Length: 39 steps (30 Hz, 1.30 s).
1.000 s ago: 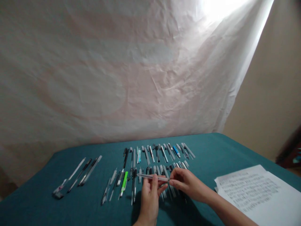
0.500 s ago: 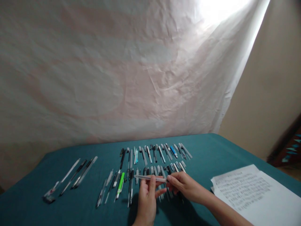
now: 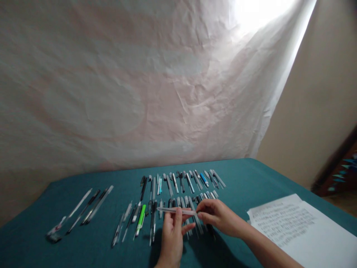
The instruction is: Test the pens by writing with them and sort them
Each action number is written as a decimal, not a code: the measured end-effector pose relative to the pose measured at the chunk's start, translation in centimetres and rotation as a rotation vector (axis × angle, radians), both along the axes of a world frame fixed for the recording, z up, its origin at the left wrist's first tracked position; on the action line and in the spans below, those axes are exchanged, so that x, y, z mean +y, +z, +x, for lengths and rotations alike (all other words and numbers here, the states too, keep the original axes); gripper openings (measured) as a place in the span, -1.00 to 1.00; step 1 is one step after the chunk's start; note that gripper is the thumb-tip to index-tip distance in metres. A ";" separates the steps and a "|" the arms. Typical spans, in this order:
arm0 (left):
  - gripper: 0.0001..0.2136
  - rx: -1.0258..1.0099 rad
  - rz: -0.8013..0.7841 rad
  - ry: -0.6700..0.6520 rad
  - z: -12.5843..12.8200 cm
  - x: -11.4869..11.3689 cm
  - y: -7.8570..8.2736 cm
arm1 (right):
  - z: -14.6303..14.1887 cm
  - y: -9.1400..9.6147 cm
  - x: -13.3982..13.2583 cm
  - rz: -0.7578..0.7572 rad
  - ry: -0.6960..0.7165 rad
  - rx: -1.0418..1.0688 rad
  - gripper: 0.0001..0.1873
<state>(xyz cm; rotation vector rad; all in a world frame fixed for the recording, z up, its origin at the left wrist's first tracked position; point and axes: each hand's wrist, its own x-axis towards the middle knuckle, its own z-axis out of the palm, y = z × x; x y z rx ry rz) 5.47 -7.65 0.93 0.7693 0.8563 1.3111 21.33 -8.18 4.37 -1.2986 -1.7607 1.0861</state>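
Above the near row of pens, a clear, pale pen barrel is held nearly level. My left hand grips it between thumb and fingers, with one lower finger stretched to the right. At the barrel's right end, my right hand pinches a small dark part; whether it is a tip or a plug is too small to tell. A bright green pen lies left of my left hand, beside a dark pen. My hands partly hide several pens of the near row.
Along the back lies a row of pens and caps, among them a blue pen. More slim pens and a small crumpled clear-and-dark item lie at left. Handwritten paper sheets cover the right front of the green tablecloth.
The view has shifted slightly, so everything sits a little further left. My right fingers have changed their bend at the barrel's end; my left hand keeps its grip.
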 end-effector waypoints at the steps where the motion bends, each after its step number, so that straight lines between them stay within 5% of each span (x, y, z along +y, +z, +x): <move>1: -0.74 0.003 -0.001 -0.008 0.0 0.0 0.0 | 0.4 0.3 0.1 0.019 -0.006 -0.030 -0.81; 8: -0.75 0.055 0.018 -0.075 -0.3 0.5 -0.9 | 6.2 -0.6 2.8 0.282 -0.333 -0.434 -0.73; 13: -0.73 0.082 0.028 -0.090 -0.2 0.4 -0.9 | 8.2 -3.5 3.6 0.220 -0.410 -0.697 -0.76; 21: -0.75 0.087 0.049 -0.099 0.0 0.4 -1.0 | 8.6 -5.4 4.0 0.176 -0.484 -0.727 -0.92; 39: -0.73 0.081 0.020 -0.107 -0.1 0.5 -1.2 | 9.0 -5.4 4.0 0.096 -0.432 -0.777 -0.92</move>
